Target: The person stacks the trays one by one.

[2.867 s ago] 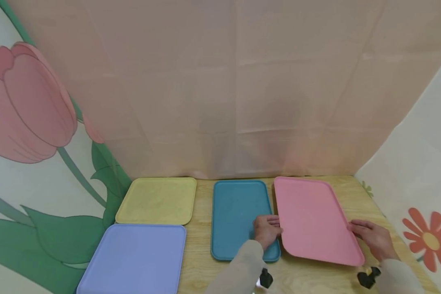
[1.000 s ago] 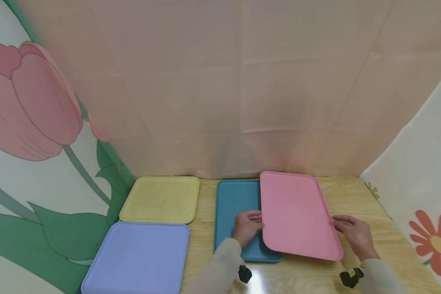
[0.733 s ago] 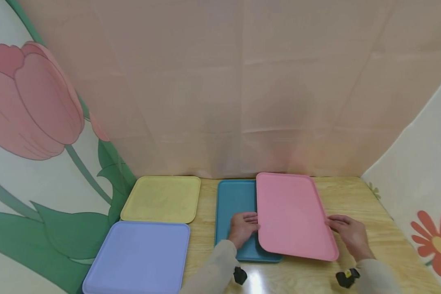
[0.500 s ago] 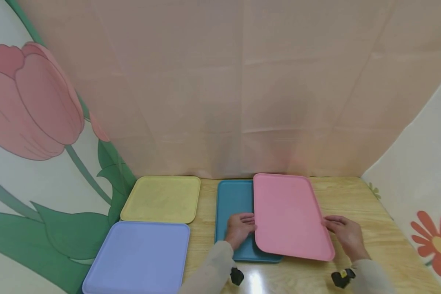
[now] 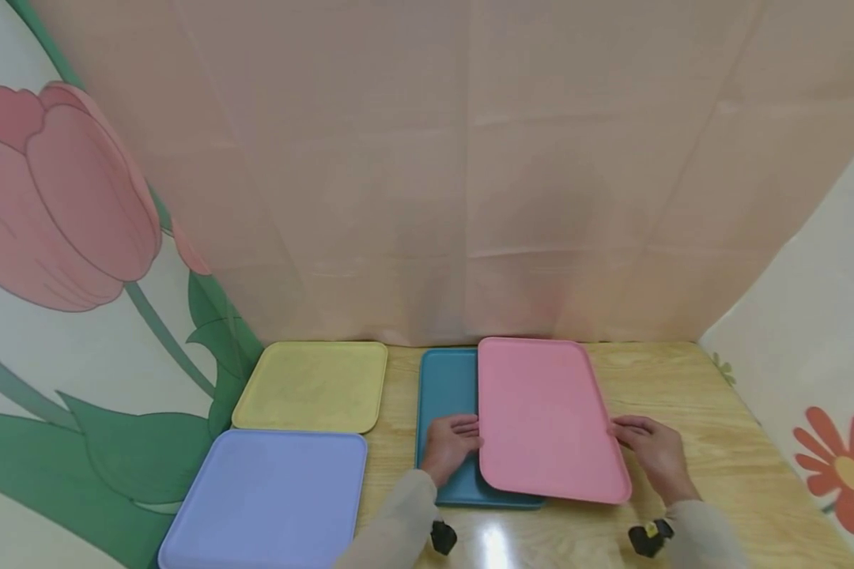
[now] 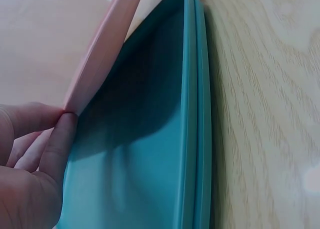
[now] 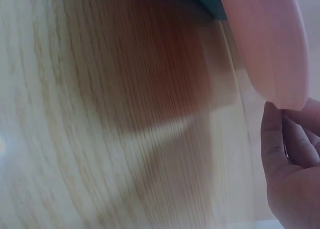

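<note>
A pink tray (image 5: 548, 419) is held up above the teal tray (image 5: 447, 379), covering much of its right side. My left hand (image 5: 450, 446) pinches the pink tray's left edge between thumb and fingers. On the opposite edge, my right hand (image 5: 656, 457) pinches the tray's rim; the right wrist view shows the fingertips (image 7: 272, 114) against it. In the left wrist view, the pink tray (image 6: 102, 54) tilts over the teal one (image 6: 145, 164), which shows two rims stacked one on the other and a dark shadow inside.
A yellow tray (image 5: 311, 386) lies at the back left of the wooden table (image 5: 712, 403). In front of it is a periwinkle tray (image 5: 266, 498), cut off by the lower frame edge. A beige cloth (image 5: 427, 174) hangs behind the table, and floral panels stand at both sides.
Both hands have carried the pink tray leftward, from beside the teal tray to a place overlapping it. The teal, yellow and periwinkle trays have stayed put.
</note>
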A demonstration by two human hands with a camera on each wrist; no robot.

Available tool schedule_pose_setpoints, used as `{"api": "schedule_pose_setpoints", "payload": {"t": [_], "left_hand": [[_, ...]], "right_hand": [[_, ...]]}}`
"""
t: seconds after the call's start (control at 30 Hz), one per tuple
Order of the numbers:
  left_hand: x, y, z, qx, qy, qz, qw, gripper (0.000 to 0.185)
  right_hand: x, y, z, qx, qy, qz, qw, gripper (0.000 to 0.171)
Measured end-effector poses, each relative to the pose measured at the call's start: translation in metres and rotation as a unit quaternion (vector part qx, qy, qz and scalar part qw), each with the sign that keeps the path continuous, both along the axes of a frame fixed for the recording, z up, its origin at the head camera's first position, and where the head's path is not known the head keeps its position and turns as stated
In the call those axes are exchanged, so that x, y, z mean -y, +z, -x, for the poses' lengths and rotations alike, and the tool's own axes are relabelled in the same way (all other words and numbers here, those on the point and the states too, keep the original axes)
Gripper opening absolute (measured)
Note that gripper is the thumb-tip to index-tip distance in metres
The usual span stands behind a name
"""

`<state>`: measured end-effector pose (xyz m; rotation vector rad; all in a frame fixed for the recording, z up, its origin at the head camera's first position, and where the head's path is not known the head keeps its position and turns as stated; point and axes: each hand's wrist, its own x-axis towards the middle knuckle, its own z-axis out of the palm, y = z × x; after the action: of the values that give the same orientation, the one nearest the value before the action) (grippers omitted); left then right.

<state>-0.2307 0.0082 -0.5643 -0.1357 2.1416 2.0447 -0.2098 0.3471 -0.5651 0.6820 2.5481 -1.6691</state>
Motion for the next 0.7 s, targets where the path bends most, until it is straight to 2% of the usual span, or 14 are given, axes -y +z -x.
{"api": "schedule_pose_setpoints", "payload": {"t": [0.27, 0.7], "left_hand": [[0.010, -0.001, -0.001, -0.002, 0.000, 0.012, 0.9999, 0.033], [0.026, -0.004, -0.004, -0.010, 0.006, 0.002, 0.9999, 0.035]], "right_hand": [[0.011, 0.000, 0.001, 0.004, 0.002, 0.000, 1.000, 0.037], [0.027, 0.002, 0.001, 0.001, 0.015, 0.013, 1.000, 0.037]]}}
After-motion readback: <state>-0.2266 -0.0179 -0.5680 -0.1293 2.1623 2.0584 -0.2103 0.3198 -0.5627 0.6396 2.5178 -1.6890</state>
